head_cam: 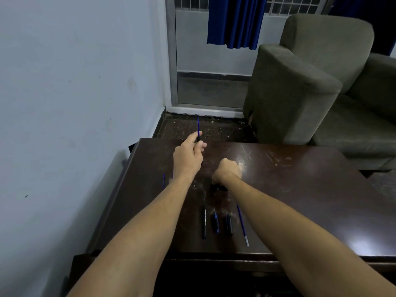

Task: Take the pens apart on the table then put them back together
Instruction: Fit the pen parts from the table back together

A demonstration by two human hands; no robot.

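My left hand (188, 156) is raised over the far edge of the dark table (300, 189) and pinches a blue refill (198, 127) with a black tip piece, pointing up. My right hand (227, 171) is a fist over the table's middle, gripping a black pen part (220, 187) that sticks out below it. Near the front edge lie a black pen barrel (204, 221), a short black and blue piece (215, 221), a black cap (228, 224) and a loose blue refill (242, 224). Another blue refill (164, 180) lies left of my left forearm.
A pale wall (75, 103) runs close along the table's left side. A grey-green sofa (321, 93) stands beyond the far right of the table. A glass door (212, 61) with a blue curtain (235, 20) is at the back.
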